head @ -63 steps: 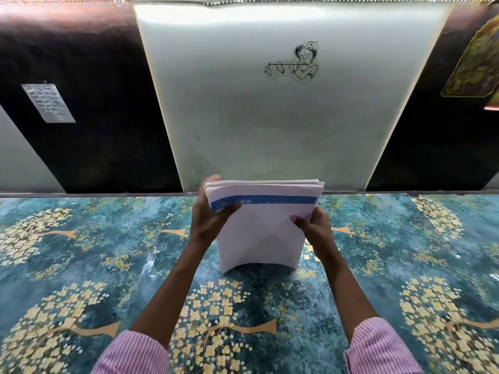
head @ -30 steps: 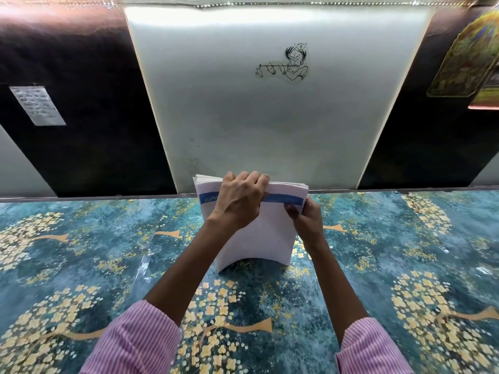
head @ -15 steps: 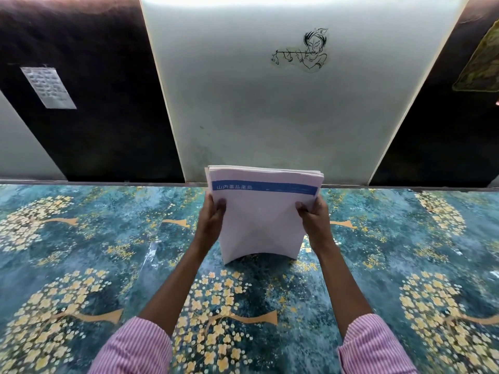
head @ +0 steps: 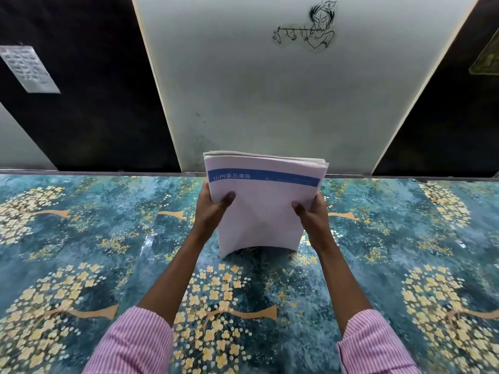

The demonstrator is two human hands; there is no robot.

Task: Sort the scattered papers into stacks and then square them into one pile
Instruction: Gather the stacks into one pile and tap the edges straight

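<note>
Our left hand (head: 213,209) has come off the top and now both hands squeeze the sides of the white paper pile with a blue stripe (head: 263,201), standing on the blue flowery counter (head: 81,238), so squaring looks nearly done.

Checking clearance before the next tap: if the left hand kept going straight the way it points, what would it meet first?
Probably the pale wall panel behind the paper stack, which the left hand grips; depth is unclear.
</note>
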